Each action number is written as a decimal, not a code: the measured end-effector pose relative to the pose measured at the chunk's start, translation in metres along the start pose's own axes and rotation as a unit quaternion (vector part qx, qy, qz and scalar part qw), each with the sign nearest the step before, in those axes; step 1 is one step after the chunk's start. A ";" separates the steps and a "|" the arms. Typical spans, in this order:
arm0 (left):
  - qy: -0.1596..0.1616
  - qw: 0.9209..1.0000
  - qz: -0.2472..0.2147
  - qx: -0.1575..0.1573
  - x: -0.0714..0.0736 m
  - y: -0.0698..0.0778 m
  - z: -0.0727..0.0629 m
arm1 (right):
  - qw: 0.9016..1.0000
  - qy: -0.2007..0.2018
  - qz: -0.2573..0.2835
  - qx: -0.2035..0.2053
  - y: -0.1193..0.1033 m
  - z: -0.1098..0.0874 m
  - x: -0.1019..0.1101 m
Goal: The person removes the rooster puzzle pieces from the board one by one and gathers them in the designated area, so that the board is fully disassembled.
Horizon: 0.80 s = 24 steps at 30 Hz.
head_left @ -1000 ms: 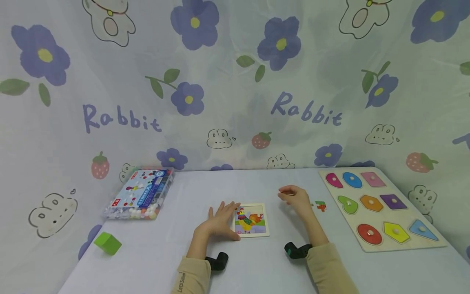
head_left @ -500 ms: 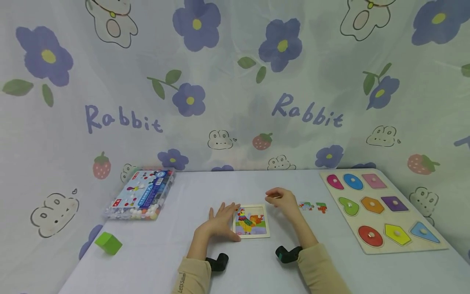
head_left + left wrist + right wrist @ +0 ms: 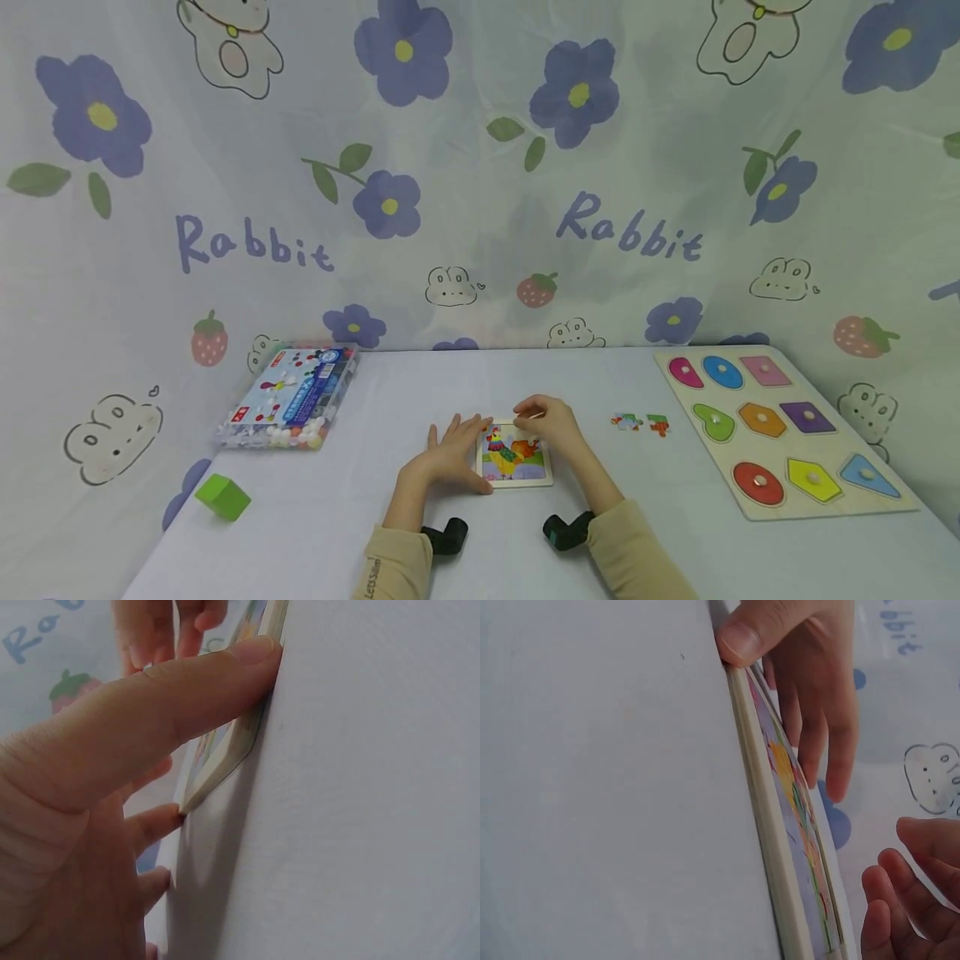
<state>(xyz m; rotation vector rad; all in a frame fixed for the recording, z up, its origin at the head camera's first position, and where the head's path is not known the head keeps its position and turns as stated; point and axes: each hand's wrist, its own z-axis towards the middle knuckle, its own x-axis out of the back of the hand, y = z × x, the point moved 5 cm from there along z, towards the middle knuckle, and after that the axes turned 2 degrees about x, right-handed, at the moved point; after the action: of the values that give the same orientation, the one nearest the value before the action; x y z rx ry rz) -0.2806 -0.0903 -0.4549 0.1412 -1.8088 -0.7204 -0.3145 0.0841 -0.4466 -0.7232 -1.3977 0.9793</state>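
A small framed jigsaw puzzle [image 3: 514, 457] with a rooster picture lies on the table in the head view. My left hand [image 3: 447, 457] holds its left side, thumb at the near corner and index finger at the far one. In the left wrist view the thumb [image 3: 217, 679] presses against the edge of the wooden frame [image 3: 225, 761]. Over the far edge of the puzzle is my right hand [image 3: 551, 423], thumb and index finger together on a small puzzle piece mostly hidden by the fingers. The right wrist view shows the right fingertips [image 3: 892, 892] beside the frame.
Two loose puzzle pieces [image 3: 627, 422] [image 3: 657, 425] lie right of the puzzle. Farther right is a wooden shape board [image 3: 750, 450] with knobbed pieces. A clear box [image 3: 292, 396] of parts stands at the back left, and a green block [image 3: 223, 497] near the left edge.
My right hand has moved left from beside the loose pieces to the far edge of the puzzle, uncovering a loose piece. The left hand has stayed on the frame.
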 end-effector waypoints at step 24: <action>-0.003 1.000 -0.012 -0.002 0.000 -0.004 0.000 | 0.980 -0.062 -0.182 0.043 -0.015 -0.004 -0.034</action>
<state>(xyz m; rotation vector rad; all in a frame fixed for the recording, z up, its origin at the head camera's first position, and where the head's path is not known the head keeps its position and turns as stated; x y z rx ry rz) -0.2816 -0.0930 -0.4572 0.1598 -1.8135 -0.7417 -0.3057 0.0481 -0.4492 -0.3289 -1.5201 0.7972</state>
